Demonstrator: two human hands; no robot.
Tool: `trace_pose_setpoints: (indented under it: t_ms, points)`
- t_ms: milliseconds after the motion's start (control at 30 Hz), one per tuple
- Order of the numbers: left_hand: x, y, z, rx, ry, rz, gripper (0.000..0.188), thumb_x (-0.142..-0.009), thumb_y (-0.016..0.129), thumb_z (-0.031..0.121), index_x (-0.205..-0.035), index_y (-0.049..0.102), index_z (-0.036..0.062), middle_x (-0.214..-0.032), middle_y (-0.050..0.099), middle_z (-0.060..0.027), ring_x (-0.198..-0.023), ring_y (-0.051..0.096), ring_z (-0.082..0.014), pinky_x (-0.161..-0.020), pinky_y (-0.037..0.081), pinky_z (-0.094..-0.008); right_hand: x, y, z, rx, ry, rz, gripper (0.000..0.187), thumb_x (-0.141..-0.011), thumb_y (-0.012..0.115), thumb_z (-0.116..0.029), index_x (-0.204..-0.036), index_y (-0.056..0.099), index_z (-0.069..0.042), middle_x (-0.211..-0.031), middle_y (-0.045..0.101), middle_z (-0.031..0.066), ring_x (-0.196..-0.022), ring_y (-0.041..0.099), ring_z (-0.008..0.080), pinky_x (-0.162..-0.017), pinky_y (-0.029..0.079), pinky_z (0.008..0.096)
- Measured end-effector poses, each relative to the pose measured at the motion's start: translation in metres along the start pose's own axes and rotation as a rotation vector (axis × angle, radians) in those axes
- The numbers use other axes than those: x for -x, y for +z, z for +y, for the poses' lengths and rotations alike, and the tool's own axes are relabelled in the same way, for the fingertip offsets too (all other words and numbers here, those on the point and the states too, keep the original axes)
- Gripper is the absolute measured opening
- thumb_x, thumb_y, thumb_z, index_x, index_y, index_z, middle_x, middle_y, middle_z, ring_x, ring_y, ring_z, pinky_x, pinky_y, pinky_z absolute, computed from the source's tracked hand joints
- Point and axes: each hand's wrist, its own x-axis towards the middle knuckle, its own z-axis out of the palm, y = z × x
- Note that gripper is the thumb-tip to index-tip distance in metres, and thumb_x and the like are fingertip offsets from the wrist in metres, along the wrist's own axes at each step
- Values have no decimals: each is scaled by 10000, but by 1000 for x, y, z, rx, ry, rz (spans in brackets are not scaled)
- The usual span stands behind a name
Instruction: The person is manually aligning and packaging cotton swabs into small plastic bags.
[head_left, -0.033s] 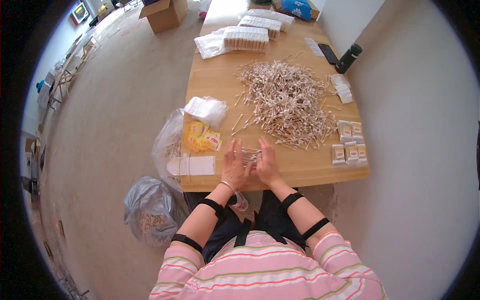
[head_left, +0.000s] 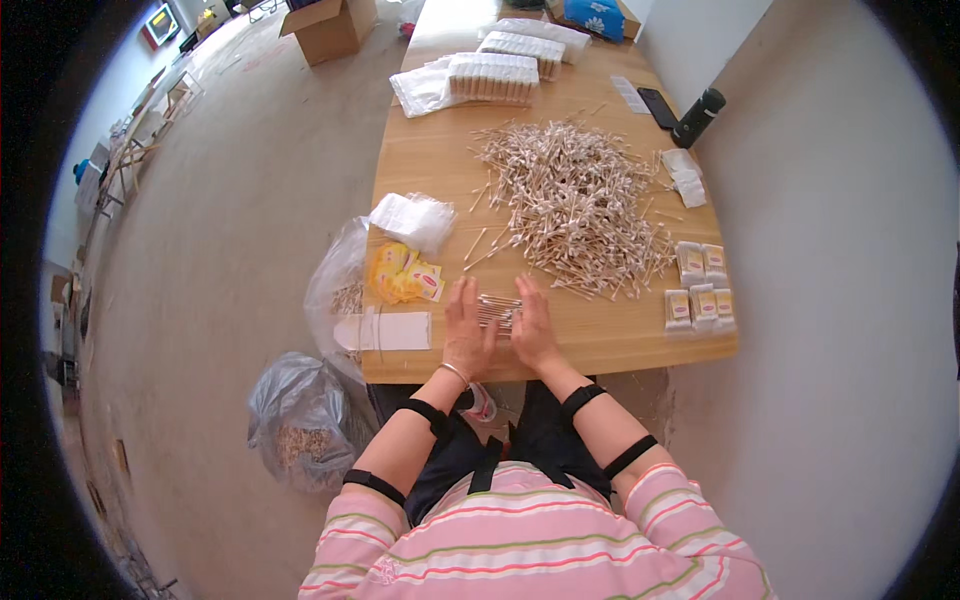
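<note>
A small row of cotton swabs (head_left: 498, 312) lies crosswise on the wooden table near its front edge. My left hand (head_left: 470, 325) rests at the left end of the row, its fingers stretched forward and the thumb near the swabs. At the right end, my right hand (head_left: 533, 322) is also open, with extended fingers alongside the swab tips. The swabs lie between the two hands, and part of the row is hidden by the fingers. Just beyond is a large loose heap of cotton swabs (head_left: 575, 200), with a few strays at its left side.
To the left lie yellow printed packets (head_left: 400, 275), clear plastic bags (head_left: 412, 220) and a white card strip (head_left: 400, 331). Small packed bundles (head_left: 700, 306) sit at right. Farther back are stacked swab packs (head_left: 492, 78), a phone (head_left: 656, 107) and a black bottle (head_left: 698, 117).
My left hand has shifted very slightly to the left, showing a little more of the swabs. The rest looks the same.
</note>
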Motion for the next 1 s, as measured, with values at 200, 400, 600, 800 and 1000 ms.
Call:
trace_pose_setpoints:
  t_ms: [200, 400, 600, 800, 1000]
  points:
    - [-1, 3, -14, 456, -216, 215, 508, -877, 460, 59, -1368, 351, -16, -1375, 400, -200, -1286, 372, -312, -1079, 274, -368, -14, 24, -10, -125, 33, 29, 552, -795, 450, 10, -1338, 354, 9, -1395, 353, 214, -1337, 278, 364, -1119, 202, 429]
    - [2, -3, -15, 569, -271, 251, 427, -921, 402, 85, -1328, 408, -41, -1340, 460, -200, -1267, 422, -295, -1061, 299, -351, -16, 25, -13, -83, -18, 12, 541, -839, 457, -65, -1361, 331, 5, -1438, 296, 199, -1362, 234, 353, -1124, 175, 435]
    - [6, -1, -22, 654, -312, 275, 419, -935, 395, 106, -1326, 413, -43, -1340, 463, -195, -1266, 424, -280, -1058, 303, -341, 1, 19, -21, 484, -222, -361, 734, -859, 511, -420, -1415, 259, -12, -1491, 202, 166, -1394, 149, 325, -1132, 109, 457]
    - [0, 5, -25, 742, -344, 291, 413, -950, 387, 126, -1325, 417, -45, -1340, 466, -190, -1265, 427, -264, -1056, 308, -331, 10, 16, -18, 601, -317, -376, 797, -820, 542, -495, -1418, 276, -40, -1490, 215, 159, -1395, 152, 315, -1132, 105, 463]
    - [-4, 9, -29, 820, -371, 293, 409, -965, 380, 147, -1323, 421, -47, -1341, 469, -185, -1264, 430, -249, -1053, 312, -321, -7, 17, -17, 637, -282, -395, 845, -801, 538, -558, -1418, 279, -42, -1490, 225, 157, -1394, 160, 318, -1134, 99, 461]
